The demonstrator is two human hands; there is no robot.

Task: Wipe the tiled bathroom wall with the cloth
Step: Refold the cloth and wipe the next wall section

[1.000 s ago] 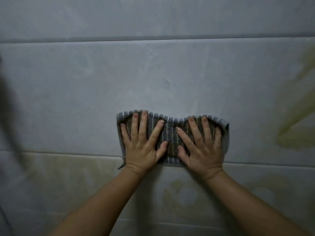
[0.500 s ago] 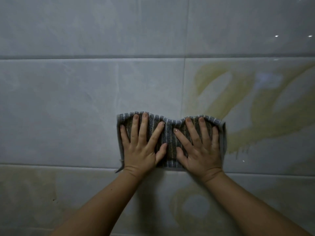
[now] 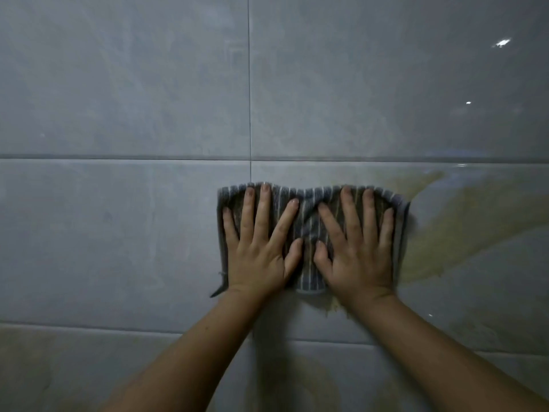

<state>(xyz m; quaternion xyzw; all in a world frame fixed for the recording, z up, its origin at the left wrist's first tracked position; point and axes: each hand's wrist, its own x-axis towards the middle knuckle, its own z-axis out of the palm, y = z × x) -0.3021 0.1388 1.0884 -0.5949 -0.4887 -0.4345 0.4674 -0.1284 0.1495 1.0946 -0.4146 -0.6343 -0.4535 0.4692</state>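
Note:
A grey striped cloth lies flat against the grey tiled wall, just right of a vertical grout line. My left hand presses its left half with straight, spread fingers. My right hand presses its right half the same way, thumbs nearly meeting in the middle. A yellowish smear spreads over the tile right of the cloth and touches its right edge.
Horizontal grout lines run above the cloth and below my wrists. Fainter yellowish stains mark the lower tiles between my forearms. Small light reflections glint on the glossy upper right tile.
Both hands have slid the cloth to the right along the wall, past the vertical grout line and up to the yellowish smear. Their flat hold on the cloth is unchanged.

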